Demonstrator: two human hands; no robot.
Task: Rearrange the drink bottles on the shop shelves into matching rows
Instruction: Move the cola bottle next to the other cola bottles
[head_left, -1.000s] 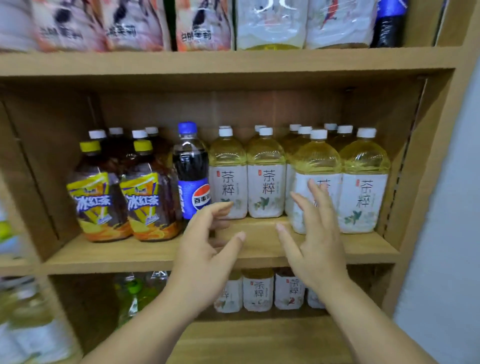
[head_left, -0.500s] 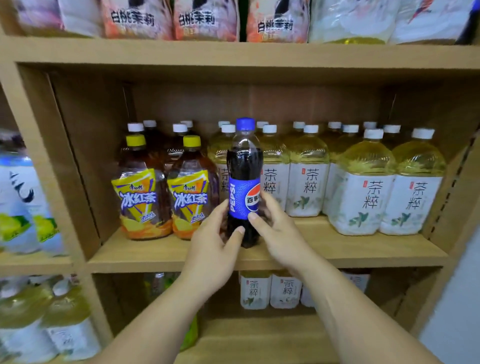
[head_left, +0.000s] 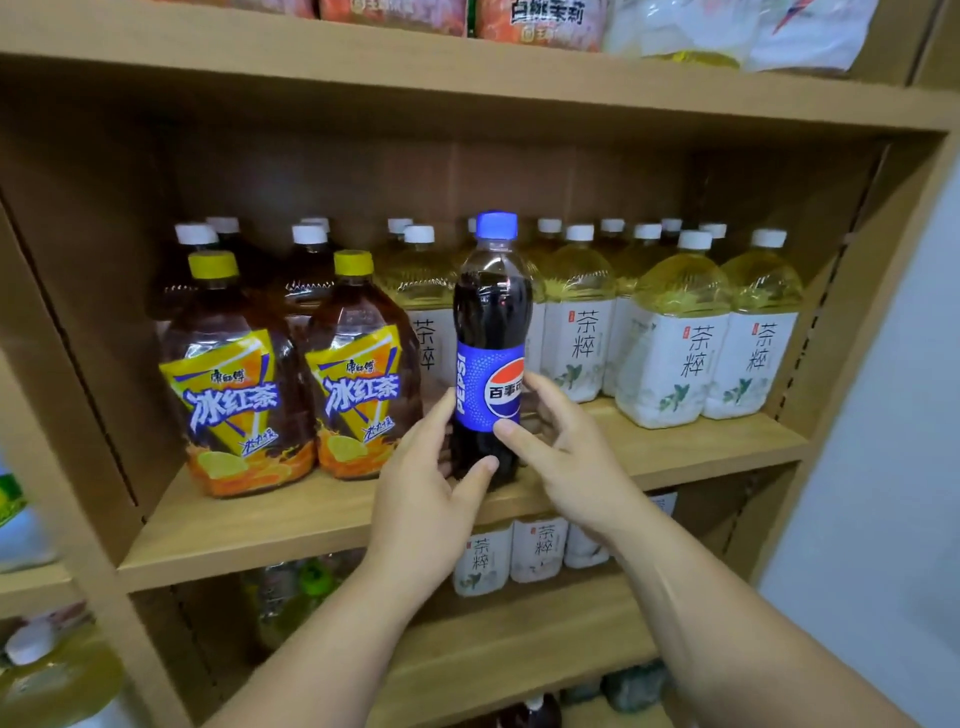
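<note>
A dark cola bottle (head_left: 491, 332) with a blue cap and blue label stands upright near the front of the middle shelf (head_left: 291, 525). My left hand (head_left: 426, 499) wraps its lower part from the left, thumb across the front. My right hand (head_left: 561, 457) grips it from the right, thumb on the label. Left of it stand two brown iced-tea bottles (head_left: 244, 374) with yellow caps, with white-capped brown bottles behind. To the right stand rows of pale yellow tea bottles (head_left: 675, 338) with white labels and white caps.
The shelf above (head_left: 467, 88) carries packs and bottles. The shelf below holds small white-label tea bottles (head_left: 483, 556) and a green-capped bottle (head_left: 311, 577). A neighbouring shelf unit with more bottles (head_left: 57, 675) is at left; a pale wall (head_left: 893, 467) is at right.
Both hands went from open in front of the shelf to gripping the cola bottle, which came forward out of its row. The view has shifted slightly since.
</note>
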